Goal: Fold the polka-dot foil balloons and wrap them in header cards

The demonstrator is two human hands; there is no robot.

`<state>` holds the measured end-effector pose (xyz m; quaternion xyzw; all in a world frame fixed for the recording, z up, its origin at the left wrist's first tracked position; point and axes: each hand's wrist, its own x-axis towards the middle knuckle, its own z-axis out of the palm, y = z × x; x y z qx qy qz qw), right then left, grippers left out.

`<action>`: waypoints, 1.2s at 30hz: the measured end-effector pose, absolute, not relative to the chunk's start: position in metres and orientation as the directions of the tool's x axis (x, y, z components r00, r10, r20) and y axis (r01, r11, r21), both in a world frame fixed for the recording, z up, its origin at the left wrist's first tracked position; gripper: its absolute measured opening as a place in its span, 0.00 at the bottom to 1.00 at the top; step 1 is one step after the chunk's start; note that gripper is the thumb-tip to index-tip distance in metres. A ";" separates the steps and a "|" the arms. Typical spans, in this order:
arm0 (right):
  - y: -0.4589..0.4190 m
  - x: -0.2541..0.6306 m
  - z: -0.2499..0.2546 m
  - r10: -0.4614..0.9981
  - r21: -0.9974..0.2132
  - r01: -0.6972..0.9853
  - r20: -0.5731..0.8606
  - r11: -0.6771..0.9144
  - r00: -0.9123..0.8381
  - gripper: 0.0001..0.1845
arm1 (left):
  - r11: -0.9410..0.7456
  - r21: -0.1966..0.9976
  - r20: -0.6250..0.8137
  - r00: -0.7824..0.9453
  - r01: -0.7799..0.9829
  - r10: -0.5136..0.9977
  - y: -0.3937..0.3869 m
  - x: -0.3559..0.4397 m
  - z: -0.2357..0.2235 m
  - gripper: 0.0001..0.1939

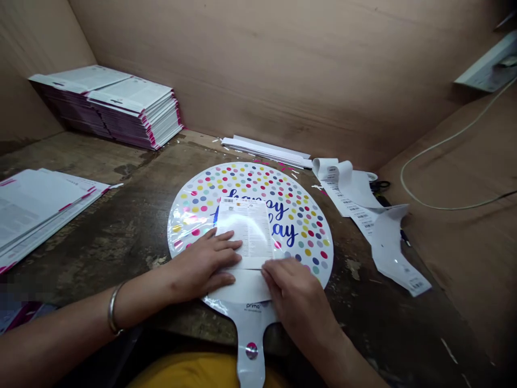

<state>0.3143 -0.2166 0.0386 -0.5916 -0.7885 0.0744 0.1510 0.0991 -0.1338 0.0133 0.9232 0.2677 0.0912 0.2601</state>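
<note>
A flat, round foil balloon (311, 226) with coloured dots and blue lettering lies on the table, its narrow neck pointing toward me. On its middle rests a printed leaflet (246, 231), with a plain white paper part (242, 285) below a crease or edge. My left hand (205, 261) lies with fingers spread across the leaflet's left side, holding nothing. At the lower right edge of the leaflet, the fingers of my right hand (291, 285) are closed in a pinch. The right thumb and what lies under those fingers are partly hidden.
Tall stacks of printed packets (121, 108) stand at the back left, with more flat packets (44, 205) nearer on the left. White strips (266, 151) lie along the back wall. A curling barcode label strip (375, 231) lies right, beside scissors (379, 186). A cable (404, 172) hangs right.
</note>
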 end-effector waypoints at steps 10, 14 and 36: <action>-0.197 0.311 0.025 0.944 -0.415 0.851 0.079 0.322 -0.319 0.08 | -0.651 0.566 0.075 0.754 0.506 0.653 -0.143 0.086 -0.001 0.24; -0.191 0.302 0.029 0.934 -0.486 0.807 0.060 0.335 -0.352 0.06 | -0.657 0.559 0.085 0.752 0.507 0.653 -0.144 0.086 -0.003 0.24; -0.188 0.295 0.019 0.877 -0.533 0.724 0.075 0.438 -0.475 0.11 | -0.649 0.569 0.081 0.751 0.505 0.655 -0.139 0.088 -0.002 0.25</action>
